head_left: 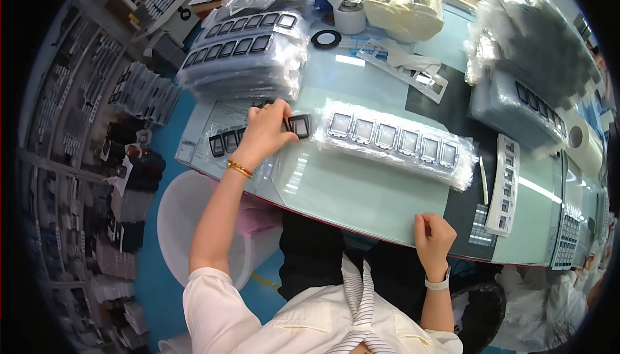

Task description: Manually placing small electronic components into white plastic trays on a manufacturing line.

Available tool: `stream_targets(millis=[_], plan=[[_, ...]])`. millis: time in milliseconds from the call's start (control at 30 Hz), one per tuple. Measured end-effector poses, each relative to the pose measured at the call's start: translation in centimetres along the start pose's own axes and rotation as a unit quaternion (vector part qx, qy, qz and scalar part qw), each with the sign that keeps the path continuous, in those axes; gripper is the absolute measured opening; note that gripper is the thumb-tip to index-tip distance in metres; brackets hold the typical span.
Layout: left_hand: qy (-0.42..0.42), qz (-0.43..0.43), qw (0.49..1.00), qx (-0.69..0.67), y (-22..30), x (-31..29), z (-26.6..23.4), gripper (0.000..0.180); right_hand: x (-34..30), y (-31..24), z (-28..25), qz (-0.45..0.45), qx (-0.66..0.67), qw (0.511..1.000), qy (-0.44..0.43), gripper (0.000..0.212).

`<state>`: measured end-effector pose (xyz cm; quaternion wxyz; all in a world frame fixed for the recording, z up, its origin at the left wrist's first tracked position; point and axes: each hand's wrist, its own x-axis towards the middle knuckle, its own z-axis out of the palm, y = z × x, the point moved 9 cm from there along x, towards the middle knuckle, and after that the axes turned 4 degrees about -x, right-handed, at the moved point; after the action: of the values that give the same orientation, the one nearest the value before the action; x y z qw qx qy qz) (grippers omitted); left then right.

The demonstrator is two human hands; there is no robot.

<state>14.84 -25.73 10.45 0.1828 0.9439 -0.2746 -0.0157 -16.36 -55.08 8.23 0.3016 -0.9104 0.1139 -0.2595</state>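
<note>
My left hand (261,129) reaches over a strip of small black rectangular frames (299,126) on the left of the table. Its fingers and thumb are closed on the strip, hiding the middle of it. My right hand (434,234) rests at the table's front edge with its fingers curled in, and nothing shows in it. Between the hands, a stack of clear plastic trays (397,144) holds a row of silver-rimmed, pale frames. Behind my left hand stands a tall stack of clear trays (248,73) with black frames on top.
At the right lie a white slotted strip (503,186) and a thin white stick (483,179). More stacked trays (523,105) rise behind them. A black tape ring (326,39), a tissue dispenser (349,15) and a yellowish bag (403,5) stand far back. Below left is a white bin (177,225).
</note>
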Motion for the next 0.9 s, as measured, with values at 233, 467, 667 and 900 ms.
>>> stream_targets(millis=[233, 467, 667, 900], plan=[[-0.105, 0.077, 0.952, -0.276, 3.8, -4.5, -3.0, 0.027, -0.5, 0.6, -0.3, -0.016, -0.028, 0.999, 0.001, 0.010], [-0.211, 0.195, 0.892, -0.350, 21.1, -7.0, 7.8, 0.026, -0.3, 0.3, -1.0, -0.035, -0.037, 0.999, -0.003, 0.009], [-0.015, 0.225, 0.940, -0.254, 25.4, -8.3, 11.3, 0.027, -2.1, 1.8, -3.0, -0.009, -0.019, 1.000, -0.008, 0.014], [-0.021, 0.259, 0.921, -0.291, 27.9, -12.5, 11.3, 0.027, -2.6, 2.0, -3.6, -0.034, 0.015, 0.998, -0.040, 0.014]])
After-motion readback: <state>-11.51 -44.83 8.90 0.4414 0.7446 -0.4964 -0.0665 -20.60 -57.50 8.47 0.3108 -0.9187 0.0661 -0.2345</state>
